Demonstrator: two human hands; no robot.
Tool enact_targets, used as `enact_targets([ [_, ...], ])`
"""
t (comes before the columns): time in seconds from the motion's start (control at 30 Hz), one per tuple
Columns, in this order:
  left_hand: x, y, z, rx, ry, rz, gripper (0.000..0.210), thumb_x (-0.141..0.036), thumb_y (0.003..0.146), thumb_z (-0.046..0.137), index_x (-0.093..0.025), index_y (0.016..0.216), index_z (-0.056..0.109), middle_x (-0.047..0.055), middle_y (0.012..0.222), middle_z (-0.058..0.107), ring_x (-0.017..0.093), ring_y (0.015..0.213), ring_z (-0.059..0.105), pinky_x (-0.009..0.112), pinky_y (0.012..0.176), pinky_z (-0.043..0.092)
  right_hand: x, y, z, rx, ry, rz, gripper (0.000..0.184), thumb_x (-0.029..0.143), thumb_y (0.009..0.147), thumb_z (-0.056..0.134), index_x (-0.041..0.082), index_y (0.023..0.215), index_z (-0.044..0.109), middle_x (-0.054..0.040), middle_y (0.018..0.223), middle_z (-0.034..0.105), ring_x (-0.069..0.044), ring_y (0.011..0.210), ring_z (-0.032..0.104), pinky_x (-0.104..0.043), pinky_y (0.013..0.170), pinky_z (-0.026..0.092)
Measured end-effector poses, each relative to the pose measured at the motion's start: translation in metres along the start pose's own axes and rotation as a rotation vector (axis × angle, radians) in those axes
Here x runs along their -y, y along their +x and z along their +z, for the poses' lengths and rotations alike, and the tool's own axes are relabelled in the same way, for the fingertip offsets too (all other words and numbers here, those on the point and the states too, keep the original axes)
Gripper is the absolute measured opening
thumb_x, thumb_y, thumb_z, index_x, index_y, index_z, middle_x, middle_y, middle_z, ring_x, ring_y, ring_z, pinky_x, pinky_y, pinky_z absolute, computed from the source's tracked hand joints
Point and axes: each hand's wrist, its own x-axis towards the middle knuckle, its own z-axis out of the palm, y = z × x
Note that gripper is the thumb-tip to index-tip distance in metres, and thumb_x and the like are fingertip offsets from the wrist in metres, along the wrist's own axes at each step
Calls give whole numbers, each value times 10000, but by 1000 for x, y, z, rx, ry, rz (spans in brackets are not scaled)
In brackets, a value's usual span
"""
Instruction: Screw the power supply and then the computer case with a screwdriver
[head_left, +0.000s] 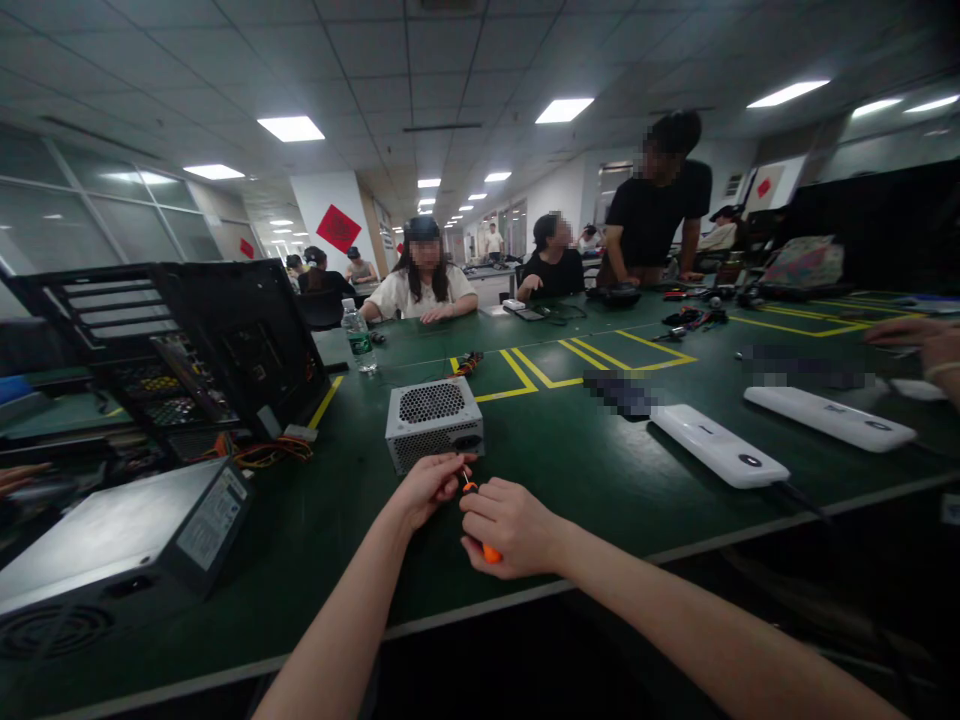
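Note:
My right hand (511,527) is closed around the orange and black handle of a screwdriver (491,552), its thin shaft pointing up and away from me. Close beside the shaft, my left hand (431,488) has its fingers pinched together near the tip. What those fingers hold, if anything, is too small to make out. Just beyond both hands stands a grey metal computer power supply (435,425) with a perforated top and a black socket on its near side. My left hand is at its front edge; whether it touches the case I cannot tell.
At left stand an open black computer case (247,340) and a second, larger power supply (127,540). A water bottle (358,338) is behind. Two white power banks (716,445) lie right on the green table (600,500). Another person's hand (911,340) reaches in at the right edge.

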Motion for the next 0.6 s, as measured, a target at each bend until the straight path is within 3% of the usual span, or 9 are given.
enact_targets([
  [0.2,-2,0,0,-147,10,-22,232,-118,681,507,-74,892,594,92,811,616,-8,356,332,141,315,157,3,0,1,-36,-48,77,150,222,780,407,171,697,521,-24,731,563,-122,617,466,-265,564,319],
  [0.6,1,3,-1,-144,11,-9,248,-86,672,496,-72,900,592,114,891,632,-11,355,332,139,309,171,5,1,-1,17,26,100,80,189,729,434,163,759,504,-34,731,551,-142,671,475,-264,599,353],
])
